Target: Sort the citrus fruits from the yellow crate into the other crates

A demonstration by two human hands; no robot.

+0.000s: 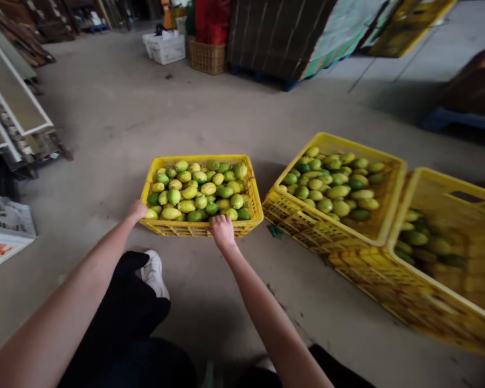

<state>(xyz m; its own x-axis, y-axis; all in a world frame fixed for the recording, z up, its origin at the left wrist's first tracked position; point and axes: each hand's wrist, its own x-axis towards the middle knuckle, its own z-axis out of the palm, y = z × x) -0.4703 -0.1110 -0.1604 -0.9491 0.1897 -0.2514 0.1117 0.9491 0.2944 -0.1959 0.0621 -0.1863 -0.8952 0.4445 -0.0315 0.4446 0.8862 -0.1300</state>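
Observation:
A yellow plastic crate stands on the concrete floor in front of me, filled with several green and yellow lemons. My left hand grips the near rim at its left corner. My right hand grips the same near rim further right, close to the middle. Both arms reach forward and down to it. My leg in black trousers and a white shoe is just behind the crate.
Two more yellow crates, one and a nearer one, hold lemons on the right. A wicker basket, a white box and dark stacked pallets stand at the back. Boards and printed sacks lie at the left.

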